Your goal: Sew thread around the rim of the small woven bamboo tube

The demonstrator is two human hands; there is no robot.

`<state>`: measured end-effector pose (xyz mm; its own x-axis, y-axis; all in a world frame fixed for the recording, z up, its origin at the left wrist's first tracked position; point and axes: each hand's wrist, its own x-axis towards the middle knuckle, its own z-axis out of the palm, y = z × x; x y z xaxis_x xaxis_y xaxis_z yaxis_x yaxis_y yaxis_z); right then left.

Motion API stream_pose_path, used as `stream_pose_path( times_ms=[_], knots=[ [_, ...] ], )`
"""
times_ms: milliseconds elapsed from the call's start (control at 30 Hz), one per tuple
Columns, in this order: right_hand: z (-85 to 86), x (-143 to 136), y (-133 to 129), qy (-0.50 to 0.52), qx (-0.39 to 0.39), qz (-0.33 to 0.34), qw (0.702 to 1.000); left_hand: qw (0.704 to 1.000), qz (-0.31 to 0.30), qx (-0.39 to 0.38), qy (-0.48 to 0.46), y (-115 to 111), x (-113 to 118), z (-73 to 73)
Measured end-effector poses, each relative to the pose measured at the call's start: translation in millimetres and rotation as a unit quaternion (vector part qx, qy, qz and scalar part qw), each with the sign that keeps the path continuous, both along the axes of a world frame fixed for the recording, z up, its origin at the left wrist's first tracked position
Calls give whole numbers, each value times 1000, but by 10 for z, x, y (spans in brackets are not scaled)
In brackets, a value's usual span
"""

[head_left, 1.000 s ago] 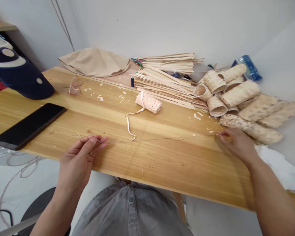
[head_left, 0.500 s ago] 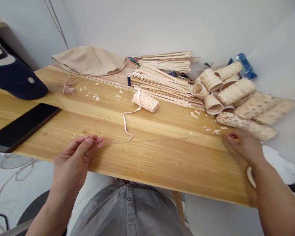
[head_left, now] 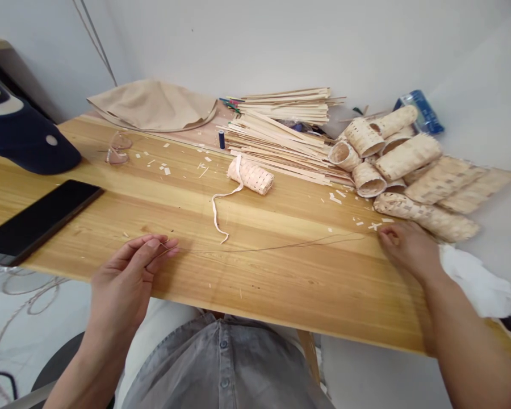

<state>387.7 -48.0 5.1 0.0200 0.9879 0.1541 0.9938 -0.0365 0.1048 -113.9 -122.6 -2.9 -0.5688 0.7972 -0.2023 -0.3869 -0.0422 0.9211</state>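
A thin dark thread spans the space above the wooden table, sagging slightly between my two hands. At its left end, my left hand pinches it between thumb and fingers. My right hand is closed at the other end, beside the woven tubes. Beyond the thread lies a small woven tube of pale strips, with a white ribbon trailing from it towards me. A dark blue spool of thread stands upright behind that tube.
Bundles of thin wooden strips lie at the back. Several woven tubes are piled at the right, near white tissue. A phone, glasses, a beige cloth and a dark blue object occupy the left.
My right hand has moved left, towards my left hand, and the thread has slackened a little. My left hand has stayed almost in place, still pinching.
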Motion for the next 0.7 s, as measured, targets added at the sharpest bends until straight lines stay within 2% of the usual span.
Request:
stream_pose_path(
  times_ms=[433, 700],
  knots=[
    [36, 20, 126, -48, -59, -21, 997, 1000, 4, 3, 9, 9, 7, -24],
    [91, 18, 206, -36, -91, -12, 995, 1000, 4, 14, 12, -1, 3, -39]
  ],
)
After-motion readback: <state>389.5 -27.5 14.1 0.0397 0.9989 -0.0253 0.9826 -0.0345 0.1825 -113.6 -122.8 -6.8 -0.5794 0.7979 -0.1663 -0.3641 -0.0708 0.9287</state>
